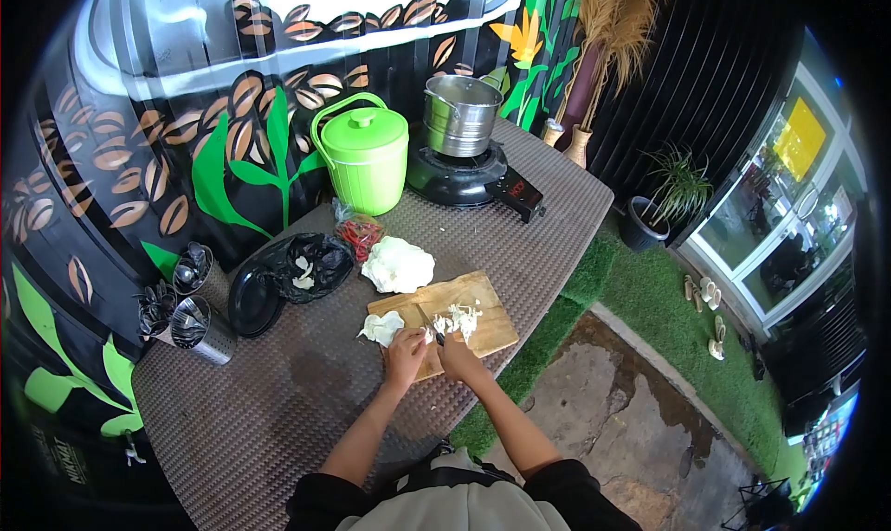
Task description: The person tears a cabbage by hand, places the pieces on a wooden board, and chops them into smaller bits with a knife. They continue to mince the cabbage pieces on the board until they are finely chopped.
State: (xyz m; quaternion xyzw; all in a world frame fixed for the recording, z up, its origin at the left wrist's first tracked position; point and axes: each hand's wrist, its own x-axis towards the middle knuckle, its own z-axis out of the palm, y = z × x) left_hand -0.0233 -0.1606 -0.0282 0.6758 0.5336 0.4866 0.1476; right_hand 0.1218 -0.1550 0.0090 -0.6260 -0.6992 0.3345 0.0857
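A wooden cutting board lies on the woven-top table in front of me. My right hand is closed round the handle of a knife, its dark blade pointing away from me over the board. Beside it, my left hand pinches a small pale piece, apparently cabbage, near the blade. Shredded white cabbage is spread on the right half of the board. A loose pale leaf rests at the board's left edge. Behind the board sits a large whitish cabbage head.
A black plastic bag and a bag of red chillies lie behind left. Further back stand a green lidded bucket and a metal pot on a black stove. Metal cutlery holders stand at left, near a black plate.
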